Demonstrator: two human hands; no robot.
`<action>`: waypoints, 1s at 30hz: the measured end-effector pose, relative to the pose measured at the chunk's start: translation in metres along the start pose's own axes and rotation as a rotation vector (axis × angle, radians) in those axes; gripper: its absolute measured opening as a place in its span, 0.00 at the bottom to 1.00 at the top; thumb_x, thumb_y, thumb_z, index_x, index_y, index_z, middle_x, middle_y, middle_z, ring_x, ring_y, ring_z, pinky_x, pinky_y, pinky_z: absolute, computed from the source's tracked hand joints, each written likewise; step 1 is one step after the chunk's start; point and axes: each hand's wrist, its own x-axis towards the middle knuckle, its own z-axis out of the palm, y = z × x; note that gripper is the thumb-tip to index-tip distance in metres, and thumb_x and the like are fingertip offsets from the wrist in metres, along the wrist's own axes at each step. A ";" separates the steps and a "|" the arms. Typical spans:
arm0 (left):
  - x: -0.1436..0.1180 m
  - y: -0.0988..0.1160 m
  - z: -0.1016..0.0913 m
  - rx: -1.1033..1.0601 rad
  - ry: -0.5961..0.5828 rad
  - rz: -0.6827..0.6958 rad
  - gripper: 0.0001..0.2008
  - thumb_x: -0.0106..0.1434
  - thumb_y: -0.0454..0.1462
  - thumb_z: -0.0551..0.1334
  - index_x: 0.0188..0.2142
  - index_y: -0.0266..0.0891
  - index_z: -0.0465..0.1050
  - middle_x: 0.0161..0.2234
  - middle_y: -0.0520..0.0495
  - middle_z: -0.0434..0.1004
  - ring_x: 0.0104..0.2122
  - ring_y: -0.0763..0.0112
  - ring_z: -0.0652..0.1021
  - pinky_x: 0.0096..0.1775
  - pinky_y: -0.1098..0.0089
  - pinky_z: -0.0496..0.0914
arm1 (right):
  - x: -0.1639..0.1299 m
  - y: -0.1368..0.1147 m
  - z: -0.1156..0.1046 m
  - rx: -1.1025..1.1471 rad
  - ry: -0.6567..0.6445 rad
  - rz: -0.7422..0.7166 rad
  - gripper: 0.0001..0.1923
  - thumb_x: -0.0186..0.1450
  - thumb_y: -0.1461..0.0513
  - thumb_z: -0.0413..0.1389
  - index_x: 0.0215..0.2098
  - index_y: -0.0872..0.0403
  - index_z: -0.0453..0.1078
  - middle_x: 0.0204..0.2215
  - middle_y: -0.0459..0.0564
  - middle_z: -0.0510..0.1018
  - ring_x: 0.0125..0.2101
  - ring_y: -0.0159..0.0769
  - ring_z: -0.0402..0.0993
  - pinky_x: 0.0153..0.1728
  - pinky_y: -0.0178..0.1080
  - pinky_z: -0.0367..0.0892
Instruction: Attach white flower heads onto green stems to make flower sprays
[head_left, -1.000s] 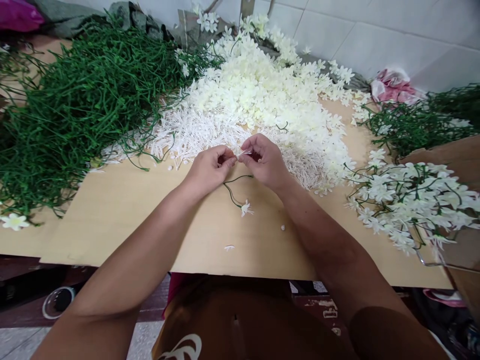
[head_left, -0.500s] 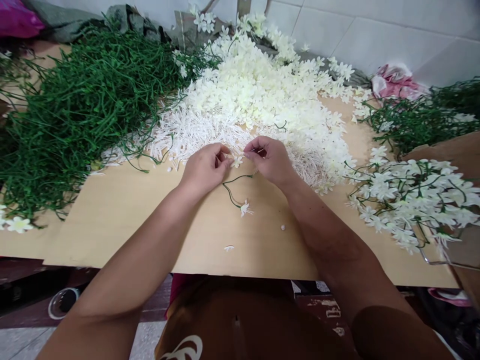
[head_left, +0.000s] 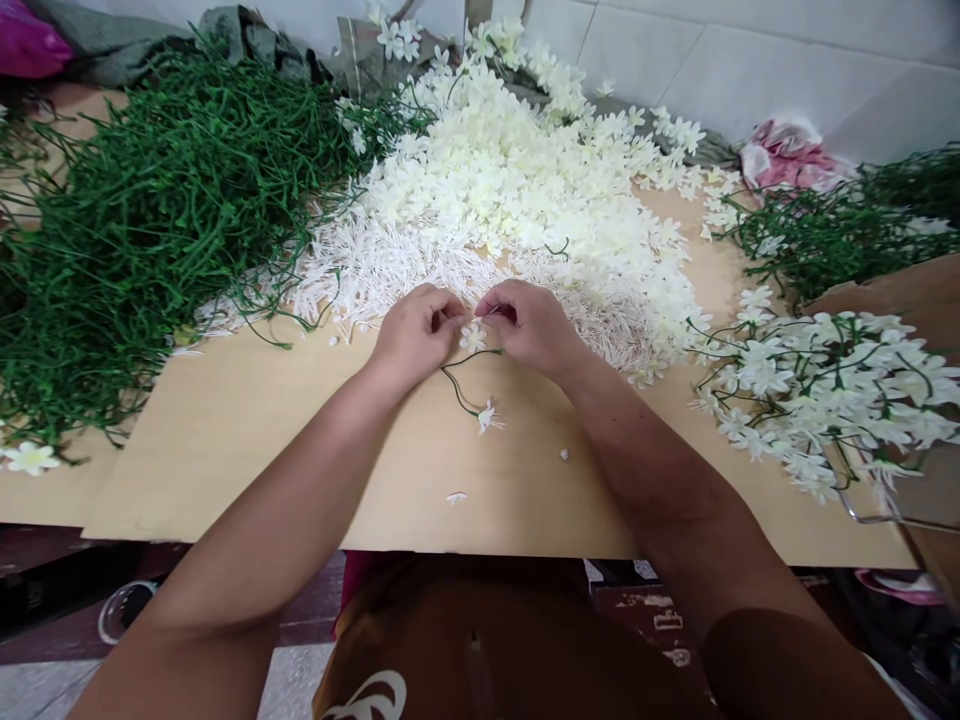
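Hands meet at the near edge of the white heap: the left hand [head_left: 415, 335] and the right hand [head_left: 529, 325], fingertips pinched together on one small cream-white fabric blossom [head_left: 472, 337] and the tip of a thin green plastic stem [head_left: 459, 385], which curves toward the person across the pale wooden worktop [head_left: 247, 440] and ends in a second white blossom [head_left: 488, 416]. Half a second ago the blossom sat higher between the fingertips; now it lies lower, just below them, and both hands have edged slightly left. The pile of loose cream petals [head_left: 525, 190], the tangled green stems [head_left: 172, 200] and the finished flowered sprigs [head_left: 825, 390] are unmoved. No readable writing shows anywhere.
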 end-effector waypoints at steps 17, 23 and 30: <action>-0.004 0.007 -0.009 0.194 -0.197 0.024 0.01 0.56 0.33 0.59 0.27 0.39 0.68 0.27 0.50 0.69 0.29 0.70 0.68 0.34 0.67 0.61 | -0.004 -0.018 -0.006 -0.126 -0.093 -0.056 0.07 0.56 0.71 0.52 0.28 0.55 0.70 0.29 0.49 0.77 0.36 0.38 0.69 0.40 0.41 0.63; -0.005 0.010 -0.010 -0.083 -0.089 -0.143 0.04 0.56 0.36 0.60 0.28 0.39 0.64 0.25 0.53 0.67 0.26 0.74 0.66 0.31 0.70 0.60 | -0.004 -0.024 -0.006 -0.117 -0.029 -0.085 0.05 0.56 0.70 0.54 0.28 0.54 0.67 0.28 0.48 0.76 0.34 0.36 0.69 0.40 0.40 0.62; -0.001 0.013 -0.009 -0.379 -0.059 -0.228 0.06 0.52 0.32 0.60 0.26 0.39 0.62 0.22 0.55 0.63 0.23 0.78 0.63 0.28 0.72 0.61 | -0.005 -0.022 0.002 0.014 0.049 0.023 0.05 0.57 0.68 0.53 0.29 0.52 0.62 0.29 0.46 0.73 0.31 0.33 0.69 0.36 0.38 0.65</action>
